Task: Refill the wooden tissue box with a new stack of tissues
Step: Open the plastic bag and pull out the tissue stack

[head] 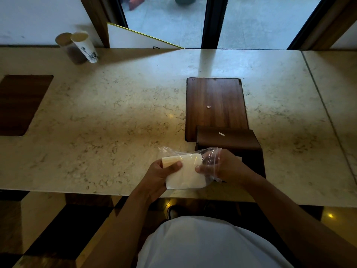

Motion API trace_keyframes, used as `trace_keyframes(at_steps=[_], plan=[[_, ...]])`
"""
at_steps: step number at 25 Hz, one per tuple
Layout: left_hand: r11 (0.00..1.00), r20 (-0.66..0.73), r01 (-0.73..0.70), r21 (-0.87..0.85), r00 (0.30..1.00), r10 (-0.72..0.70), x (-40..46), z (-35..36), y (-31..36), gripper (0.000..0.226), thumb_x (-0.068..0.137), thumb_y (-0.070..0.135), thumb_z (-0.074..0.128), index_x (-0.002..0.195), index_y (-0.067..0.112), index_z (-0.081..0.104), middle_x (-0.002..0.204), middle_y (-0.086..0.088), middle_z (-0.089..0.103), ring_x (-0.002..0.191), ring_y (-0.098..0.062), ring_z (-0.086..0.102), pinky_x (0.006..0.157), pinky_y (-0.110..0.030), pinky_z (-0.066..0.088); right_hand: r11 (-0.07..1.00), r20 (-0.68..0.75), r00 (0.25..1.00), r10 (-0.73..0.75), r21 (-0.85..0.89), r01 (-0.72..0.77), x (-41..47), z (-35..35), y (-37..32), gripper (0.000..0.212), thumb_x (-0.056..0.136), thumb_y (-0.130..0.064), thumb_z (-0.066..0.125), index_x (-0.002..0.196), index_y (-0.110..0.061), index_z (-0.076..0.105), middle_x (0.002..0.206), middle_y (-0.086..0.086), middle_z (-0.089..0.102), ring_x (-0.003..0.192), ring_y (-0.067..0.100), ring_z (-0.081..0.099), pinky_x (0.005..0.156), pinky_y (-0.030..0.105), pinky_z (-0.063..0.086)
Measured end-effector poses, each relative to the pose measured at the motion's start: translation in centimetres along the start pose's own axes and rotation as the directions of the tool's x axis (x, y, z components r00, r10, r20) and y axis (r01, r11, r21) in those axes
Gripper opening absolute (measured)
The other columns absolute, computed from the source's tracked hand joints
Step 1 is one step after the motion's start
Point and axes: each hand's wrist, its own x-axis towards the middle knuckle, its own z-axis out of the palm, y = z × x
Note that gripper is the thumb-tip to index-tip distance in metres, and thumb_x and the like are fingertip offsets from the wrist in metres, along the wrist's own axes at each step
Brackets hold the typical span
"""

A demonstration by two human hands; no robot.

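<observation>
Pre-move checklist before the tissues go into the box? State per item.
1. Left hand gripping tissue stack: ok.
2. Right hand holding plastic wrapper: ok.
3. Wrapper fully off the stack: not ok, one end is still inside it.
4. Wooden tissue box within reach, beside the right hand: ok.
5. Box opening facing up and empty: cannot tell.
6. Wooden lid off, flat on countertop: ok.
</observation>
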Motion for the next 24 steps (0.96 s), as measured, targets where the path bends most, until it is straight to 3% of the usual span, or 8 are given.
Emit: trace_keyframes(at_steps=[2, 6, 8, 12, 18, 21, 24], plan=[[1.0, -0.024, 0.01, 0.027, 1.0, -0.01, -0.1, 0.2, 0.1, 0.041, 0.077, 0.016, 0.074, 0.116, 0.004, 0.067, 0.108, -0.017, 0.075, 0.098, -0.03, 0.073, 0.079, -0.048, 0.063, 1.0, -0.042, 0.999, -0.013, -0.01, 0.012, 0.2, 0.4, 0.2, 0.019, 0.082, -0.019, 0.078, 0.086, -0.032, 0.066, 0.078, -0.004, 0.073, 0.06, -0.003, 0.069, 0.048, 0.011, 0.051], [1.0, -0.026, 0.016, -0.026, 1.0, -0.016, -0.1, -0.1, 0.4, 0.044, 0.077, 0.016, 0.074, 0.118, 0.002, 0.067, 0.11, -0.018, 0.076, 0.099, -0.03, 0.073, 0.083, -0.046, 0.063, 0.996, -0.072, 0.994, -0.081, -0.032, 0.078, 0.2, 0.0, 0.5, 0.023, 0.086, -0.012, 0.074, 0.09, -0.034, 0.066, 0.086, -0.007, 0.072, 0.082, -0.002, 0.071, 0.07, 0.019, 0.06], [0.999, -0.043, -0.002, -0.052, 0.999, 0.0, 0.1, -0.6, 0.4, 0.039, 0.079, 0.013, 0.074, 0.114, -0.002, 0.068, 0.107, -0.022, 0.075, 0.093, -0.028, 0.075, 0.074, -0.04, 0.064, 0.999, -0.115, 0.993, -0.034, 0.0, 0.034, 0.2, -0.7, 1.0, 0.014, 0.086, -0.017, 0.074, 0.09, -0.029, 0.071, 0.088, -0.001, 0.075, 0.087, 0.003, 0.072, 0.073, 0.025, 0.061], [0.999, -0.129, -0.03, -0.019, 0.991, 0.027, 0.3, -2.5, 0.1, 0.019, 0.079, 0.012, 0.074, 0.096, 0.004, 0.075, 0.103, -0.021, 0.077, 0.088, -0.032, 0.076, 0.074, -0.041, 0.062, 0.976, -0.152, 0.984, 0.092, 0.212, -0.059, -0.1, -2.4, 1.4, 0.017, 0.086, -0.011, 0.072, 0.103, -0.014, 0.071, 0.096, 0.003, 0.078, 0.088, 0.015, 0.076, 0.068, 0.026, 0.061], [0.998, -0.294, -0.038, -0.044, 0.956, 0.023, 0.1, -6.4, 0.0, 0.018, 0.074, 0.018, 0.078, 0.091, 0.011, 0.076, 0.097, -0.013, 0.079, 0.084, -0.027, 0.078, 0.063, -0.031, 0.06, 0.966, -0.27, 0.956, 0.117, 0.253, -0.047, -0.4, -3.9, 1.9, 0.016, 0.086, -0.007, 0.073, 0.1, -0.015, 0.068, 0.094, 0.003, 0.078, 0.085, 0.014, 0.076, 0.064, 0.023, 0.06], [0.986, -0.395, -0.078, -0.146, 0.919, 0.014, 0.0, -8.3, -0.1, 0.009, 0.081, 0.013, 0.076, 0.089, 0.012, 0.073, 0.091, -0.01, 0.08, 0.082, -0.026, 0.078, 0.063, -0.032, 0.06, 0.973, -0.345, 0.932, 0.113, 0.226, -0.035, 0.0, -4.1, 2.3, 0.018, 0.086, -0.011, 0.074, 0.102, -0.018, 0.069, 0.098, 0.002, 0.077, 0.087, 0.013, 0.076, 0.072, 0.028, 0.062], [0.948, -0.525, -0.078, -0.308, 0.845, -0.102, 0.9, -8.8, -0.9, 0.003, 0.093, 0.007, 0.065, 0.091, 0.009, 0.067, 0.089, -0.01, 0.078, 0.082, -0.026, 0.076, 0.068, -0.037, 0.056, 0.975, -0.41, 0.905, 0.114, 0.22, -0.023, 0.3, -4.0, 2.7, 0.019, 0.087, -0.014, 0.074, 0.104, -0.018, 0.068, 0.1, 0.0, 0.076, 0.089, 0.014, 0.075, 0.075, 0.032, 0.063]])
